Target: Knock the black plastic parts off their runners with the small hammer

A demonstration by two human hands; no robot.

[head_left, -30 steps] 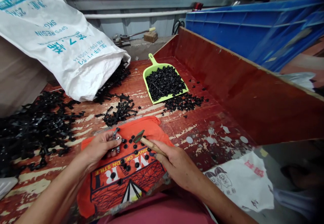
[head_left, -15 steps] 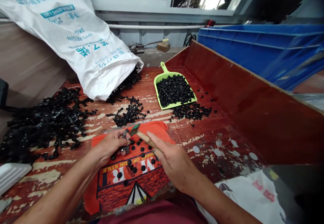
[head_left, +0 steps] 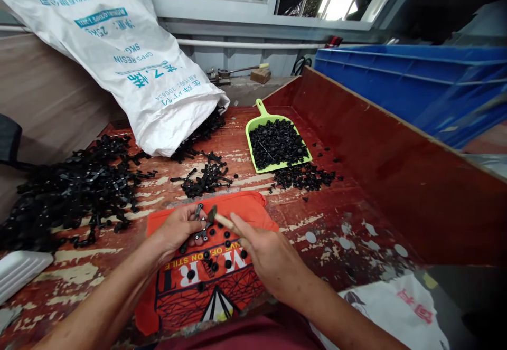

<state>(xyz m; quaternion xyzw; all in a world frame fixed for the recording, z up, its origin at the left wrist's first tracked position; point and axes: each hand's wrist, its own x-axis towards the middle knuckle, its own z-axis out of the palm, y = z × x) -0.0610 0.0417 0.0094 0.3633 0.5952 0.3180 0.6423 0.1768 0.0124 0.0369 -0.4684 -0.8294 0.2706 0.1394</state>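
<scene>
My left hand (head_left: 181, 227) is closed on a black plastic moulded piece (head_left: 201, 230) with small round ends, held above the orange printed cloth (head_left: 245, 205). My right hand (head_left: 263, 247) grips a wooden-handled tool (head_left: 227, 222). Its short dark head (head_left: 213, 214) is up against or just over the moulded piece; whether it is a blade or a hammer head I cannot tell. Several loose black round caps (head_left: 228, 264) lie on the cloth below and between my hands.
A heap of black moulded pieces (head_left: 91, 181) covers the left, beside a white resin sack (head_left: 174, 112). A smaller pile (head_left: 208, 178) lies nearer. A green dustpan (head_left: 261, 108) holds small black parts, with more spilled in front. A red-brown board (head_left: 376, 165) walls the right side, before a blue crate (head_left: 415, 81).
The tool's head has turned and dropped slightly, from lying tilted to standing more upright beside the moulded piece. The whole view has shifted a little; both hands keep their hold.
</scene>
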